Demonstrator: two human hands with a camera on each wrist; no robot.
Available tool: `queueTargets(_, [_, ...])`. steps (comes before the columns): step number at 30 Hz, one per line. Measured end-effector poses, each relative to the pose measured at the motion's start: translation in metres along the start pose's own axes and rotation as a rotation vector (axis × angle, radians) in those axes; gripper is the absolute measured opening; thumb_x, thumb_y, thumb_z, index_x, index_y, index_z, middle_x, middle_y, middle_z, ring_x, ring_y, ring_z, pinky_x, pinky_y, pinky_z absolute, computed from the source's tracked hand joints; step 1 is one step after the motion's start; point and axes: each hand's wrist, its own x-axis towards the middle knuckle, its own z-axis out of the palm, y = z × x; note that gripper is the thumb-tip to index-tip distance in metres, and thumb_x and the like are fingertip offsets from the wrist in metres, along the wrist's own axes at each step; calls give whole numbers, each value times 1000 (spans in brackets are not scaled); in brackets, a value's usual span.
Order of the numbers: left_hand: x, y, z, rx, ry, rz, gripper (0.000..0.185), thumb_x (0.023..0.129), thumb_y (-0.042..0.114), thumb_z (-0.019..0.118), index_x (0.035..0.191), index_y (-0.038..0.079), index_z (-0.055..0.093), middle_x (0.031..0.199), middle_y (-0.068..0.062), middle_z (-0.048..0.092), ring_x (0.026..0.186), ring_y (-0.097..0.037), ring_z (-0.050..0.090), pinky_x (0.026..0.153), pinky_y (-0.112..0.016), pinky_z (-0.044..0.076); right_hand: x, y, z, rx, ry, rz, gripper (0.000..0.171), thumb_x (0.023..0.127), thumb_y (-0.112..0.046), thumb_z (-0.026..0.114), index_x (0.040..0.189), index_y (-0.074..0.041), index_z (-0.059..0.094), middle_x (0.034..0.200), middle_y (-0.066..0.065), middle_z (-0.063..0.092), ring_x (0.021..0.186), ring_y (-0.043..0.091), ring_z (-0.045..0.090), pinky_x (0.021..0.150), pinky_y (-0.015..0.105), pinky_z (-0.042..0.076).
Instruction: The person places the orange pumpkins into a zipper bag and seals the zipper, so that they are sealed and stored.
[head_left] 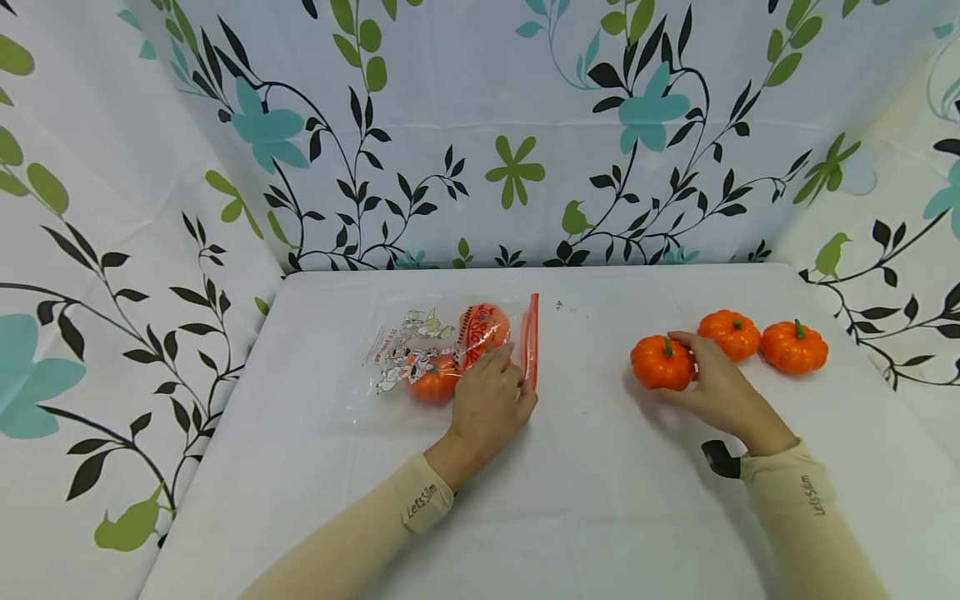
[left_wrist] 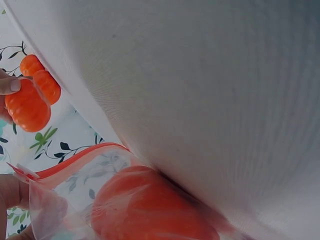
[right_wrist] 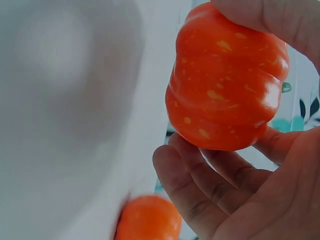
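A clear zip-lock bag with a red zip edge and printed cartoon figures lies on the table, two orange toy pumpkins inside it. My left hand is over the bag's right side, pinching it near the open end; in the left wrist view the fingers are at the bag's edge by the red zip strip. My right hand grips another orange pumpkin between thumb and fingers. Up close, that pumpkin shows yellow flecks and is held off the white surface.
Two more orange pumpkins with green stems, one nearer and one farther right, sit beside my right hand. A white cloth covers the table. Behind and at the sides hangs a curtain printed with leaves and flowers.
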Motion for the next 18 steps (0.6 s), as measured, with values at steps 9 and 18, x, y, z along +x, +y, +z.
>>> queueTargets(9, [1,0,-1,4,17,8,15,80,15,78,82,1,75,119,-17,71,105,-30,71,91,-39,56,15,-29,20,40,-37,-84,90,84,-23,83,153,1,30,150,27,36,132,45,42,106,64,38])
queueTargets(18, [0,1,-1,-8,-8,-3,14,82,16,76,81,3,74,120,-16,71,107,-30,70,92,-39,56,30,-48,37,51,-38,-145,88,79,-21,86,149,0,36,144,22,48,121,38,52,103,58,44])
